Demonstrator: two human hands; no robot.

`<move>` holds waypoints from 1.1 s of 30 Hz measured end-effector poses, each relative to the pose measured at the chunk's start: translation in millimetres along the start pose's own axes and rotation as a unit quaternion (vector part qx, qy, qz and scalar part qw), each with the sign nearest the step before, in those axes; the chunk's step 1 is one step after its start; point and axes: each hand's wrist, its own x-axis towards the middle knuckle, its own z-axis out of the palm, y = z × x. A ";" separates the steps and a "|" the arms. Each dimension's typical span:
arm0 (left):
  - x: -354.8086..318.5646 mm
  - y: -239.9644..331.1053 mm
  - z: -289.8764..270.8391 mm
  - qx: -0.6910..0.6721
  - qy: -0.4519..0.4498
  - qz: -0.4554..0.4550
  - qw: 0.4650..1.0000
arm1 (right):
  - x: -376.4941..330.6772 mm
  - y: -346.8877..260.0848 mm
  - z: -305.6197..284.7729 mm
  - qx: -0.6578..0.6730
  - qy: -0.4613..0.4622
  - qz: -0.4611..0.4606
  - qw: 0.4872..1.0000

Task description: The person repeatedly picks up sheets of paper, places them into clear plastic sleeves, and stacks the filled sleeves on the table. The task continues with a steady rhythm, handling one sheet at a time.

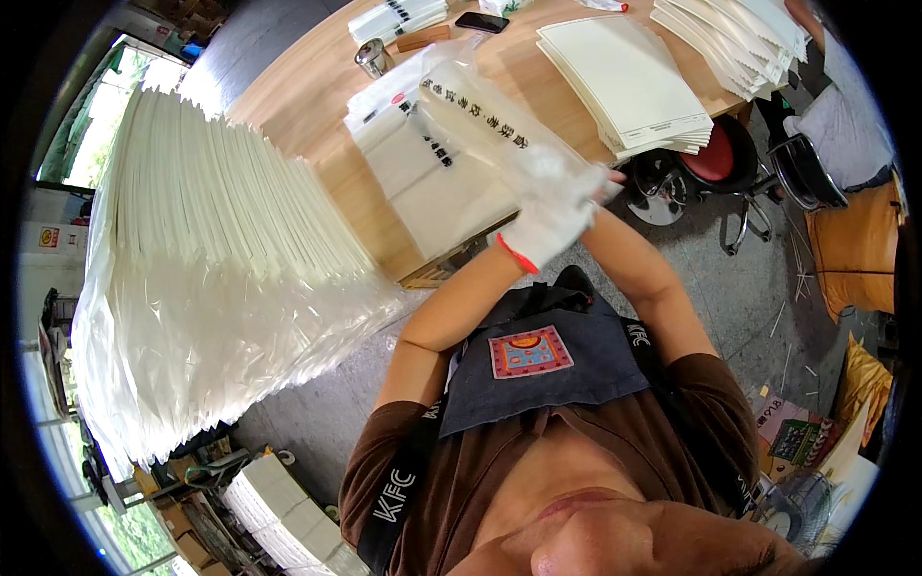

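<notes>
Clear bag point(485, 115): judged light, limp, slick film, likely to slide and crumple; best pinched at its near edge or corners. It looks transparent with black print and is held up over the bag pile point(427, 178) on the wooden surface point(307, 96). Left hand point(547, 216), in a white glove, is closed on the bag's near end. Right hand point(607, 182) is mostly hidden behind the glove; its grip cannot be told. Tall white stack point(221, 211) to the left, paper sheets point(629, 82) to the right.
</notes>
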 end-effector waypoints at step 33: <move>-289.6 -69.4 -21.8 -0.085 0.154 -0.491 0.853 | -133.6 38.2 -10.2 0.010 -0.370 0.090 0.925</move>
